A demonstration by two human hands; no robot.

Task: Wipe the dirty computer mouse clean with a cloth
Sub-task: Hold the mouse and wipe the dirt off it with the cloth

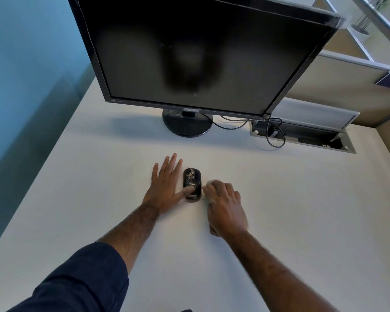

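Now, mouse: the black mouse [192,185] sits on the white desk [302,210] in front of the monitor [200,52], between my two hands.
Dirt: pale crumbs cluster on the far end of its back; the near end looks clean.
Left hand: my left hand [167,185] lies open and flat just beside the mouse, fingers spread, thumb resting on its near end; it grips nothing.
Right hand: my right hand [225,210] is curled closed around a white cloth [208,184], only a bit of it showing at the fingertips, close to the mouse's right side.
Handling: I judge it light, rigid, smooth-shelled, so likely to skate under a wipe.
Hold: best pinned at the near end or pinched by its sides.
Axis: long axis runs away from me toward the monitor, tilted slightly; the dirty end points away.
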